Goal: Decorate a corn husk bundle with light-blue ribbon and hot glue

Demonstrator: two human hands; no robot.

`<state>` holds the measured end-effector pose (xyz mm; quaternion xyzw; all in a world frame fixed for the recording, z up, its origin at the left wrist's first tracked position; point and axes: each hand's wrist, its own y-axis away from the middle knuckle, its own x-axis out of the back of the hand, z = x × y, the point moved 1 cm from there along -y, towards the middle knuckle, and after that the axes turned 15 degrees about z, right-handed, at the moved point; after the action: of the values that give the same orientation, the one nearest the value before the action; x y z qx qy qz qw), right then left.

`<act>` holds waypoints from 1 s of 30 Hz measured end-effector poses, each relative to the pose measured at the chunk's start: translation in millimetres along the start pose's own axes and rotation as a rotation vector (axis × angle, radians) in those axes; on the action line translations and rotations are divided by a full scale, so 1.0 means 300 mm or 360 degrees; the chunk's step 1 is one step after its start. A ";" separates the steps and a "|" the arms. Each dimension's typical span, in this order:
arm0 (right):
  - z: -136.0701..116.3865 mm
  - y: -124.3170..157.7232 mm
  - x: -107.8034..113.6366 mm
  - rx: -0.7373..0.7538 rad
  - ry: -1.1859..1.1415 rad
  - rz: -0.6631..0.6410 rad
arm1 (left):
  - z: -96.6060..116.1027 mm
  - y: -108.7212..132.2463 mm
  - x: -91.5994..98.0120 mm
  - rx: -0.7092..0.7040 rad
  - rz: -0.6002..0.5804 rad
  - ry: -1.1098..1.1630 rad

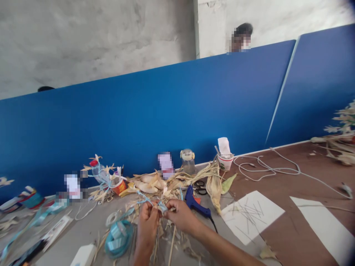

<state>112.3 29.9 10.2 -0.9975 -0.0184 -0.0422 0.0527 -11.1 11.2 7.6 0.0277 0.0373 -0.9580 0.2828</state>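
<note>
My left hand point(148, 218) and my right hand point(180, 216) meet over the littered table, fingertips pinched together. Between them is a short piece of light blue ribbon point(162, 206), gripped from both sides. Part of it is covered by my fingers. Just right of my right hand lies a blue glue gun point(196, 203) with a dark cord. Left of my left hand sits a roll of light blue ribbon point(118, 238), beside a small white tape roll point(111, 218). Dried corn husks point(149, 183) are heaped beyond my hands.
Black-handled scissors point(200, 187), a lidded glass jar point(188, 161) and a paper cup point(225, 162) stand or lie further back. Thin wires rest on white paper point(253, 217) at right. A white cable point(277, 170) loops behind. A blue partition point(166, 114) borders the table, with a person point(242, 37) beyond.
</note>
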 end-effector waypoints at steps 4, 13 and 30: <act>-0.017 -0.004 0.019 -0.0501 -0.0383 -0.0346 | -0.001 -0.004 0.004 0.0000 -0.0012 -0.0061; -0.069 -0.027 0.120 -0.0884 -0.1019 -0.0788 | -0.014 -0.009 0.014 -0.0363 -0.0005 -0.0327; -0.051 -0.143 0.262 -0.0903 -0.1714 -0.0045 | -0.010 0.045 -0.002 -0.0690 -0.0573 -0.0660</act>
<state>187.6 73.5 36.6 -0.8535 -0.0439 0.4644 -0.2325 -3.2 0.5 4.0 -0.2352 0.1859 -0.9476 0.1102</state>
